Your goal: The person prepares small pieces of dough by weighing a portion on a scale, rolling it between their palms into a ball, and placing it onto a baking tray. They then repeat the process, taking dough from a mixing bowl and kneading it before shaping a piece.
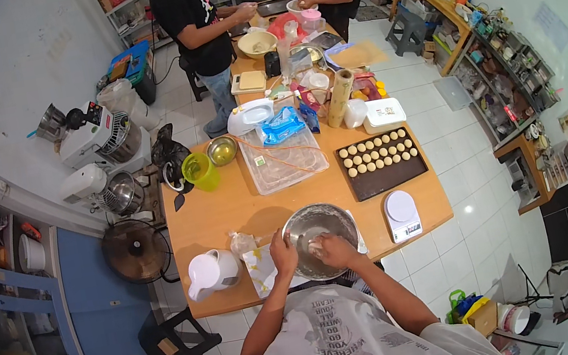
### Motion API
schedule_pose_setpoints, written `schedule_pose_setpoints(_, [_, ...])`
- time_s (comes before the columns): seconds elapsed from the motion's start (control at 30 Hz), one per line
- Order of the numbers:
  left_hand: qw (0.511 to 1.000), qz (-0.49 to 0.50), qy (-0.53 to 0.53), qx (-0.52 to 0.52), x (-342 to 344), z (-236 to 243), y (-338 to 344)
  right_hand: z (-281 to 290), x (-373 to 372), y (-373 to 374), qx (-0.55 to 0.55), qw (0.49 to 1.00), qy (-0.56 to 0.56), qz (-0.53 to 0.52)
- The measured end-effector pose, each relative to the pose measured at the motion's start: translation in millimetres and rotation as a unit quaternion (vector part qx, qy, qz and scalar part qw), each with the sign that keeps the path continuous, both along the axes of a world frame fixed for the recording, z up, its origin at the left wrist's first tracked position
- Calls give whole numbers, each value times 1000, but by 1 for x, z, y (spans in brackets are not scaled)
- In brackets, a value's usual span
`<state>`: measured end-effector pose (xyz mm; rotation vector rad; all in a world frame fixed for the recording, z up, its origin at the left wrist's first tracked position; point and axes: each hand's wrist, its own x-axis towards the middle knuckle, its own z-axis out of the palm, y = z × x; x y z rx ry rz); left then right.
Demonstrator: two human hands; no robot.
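Note:
A metal mixing bowl [336,217] stands at the table's near edge, its inner wall dusted with pale flour. My left hand [284,255] holds the bowl by its left rim, fingers closed on the edge. Inside the bowl, my right hand [335,250] is curled over a pale lump of dough [316,243]; its fingertips look whitened and are partly hidden. Under the bowl's left side lies a patterned cloth or paper [262,266]. A small clear plastic bag [241,242] rests just behind it.
A white jug [213,272] stands left of the bowl, a white kitchen scale [402,216] right. Behind are a dark tray [394,177] with rows of pale dough balls, a clear plastic box [281,163] and a yellow-green container [200,172]. Two people work at the far end.

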<state>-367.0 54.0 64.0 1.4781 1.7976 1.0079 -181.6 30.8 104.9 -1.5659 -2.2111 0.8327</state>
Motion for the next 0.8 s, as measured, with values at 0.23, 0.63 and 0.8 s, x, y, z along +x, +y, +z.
schedule_pose_setpoints(0.23, [999,14,10,52,-2,-11,-1,-3,-23,27,-40,998,-53,-23])
schedule_pose_setpoints(0.63, [1000,17,-6,23,2,5,0,-33,-26,9,22,983,-175,43])
schedule_pose_setpoints(0.8, [1000,9,-9,16,4,10,2,-36,-30,15,22,982,-183,38])
